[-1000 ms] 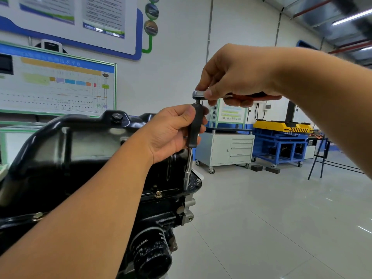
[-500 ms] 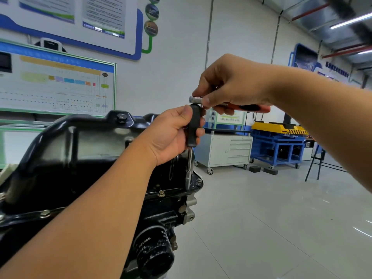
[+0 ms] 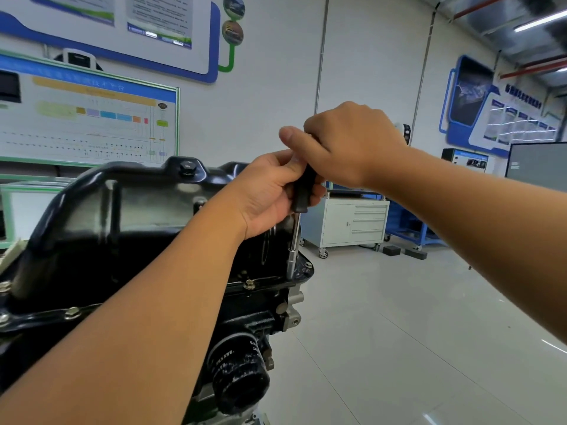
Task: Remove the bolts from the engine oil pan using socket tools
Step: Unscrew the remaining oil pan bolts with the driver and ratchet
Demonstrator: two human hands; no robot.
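Your left hand (image 3: 270, 191) is curled round the black grip of the socket extension (image 3: 302, 191), which stands upright with its steel shaft running down to a socket (image 3: 291, 265) seated at the near right corner of the black oil pan (image 3: 138, 210) flange, just beside two exposed flange bolts (image 3: 249, 284). Your right hand (image 3: 346, 145) sits closed over the top of that tool, thumb stretched left; whatever it grips there is hidden under the fingers, so I cannot tell what it holds. The pan sits upturned on the engine, above the black oil filter (image 3: 239, 378).
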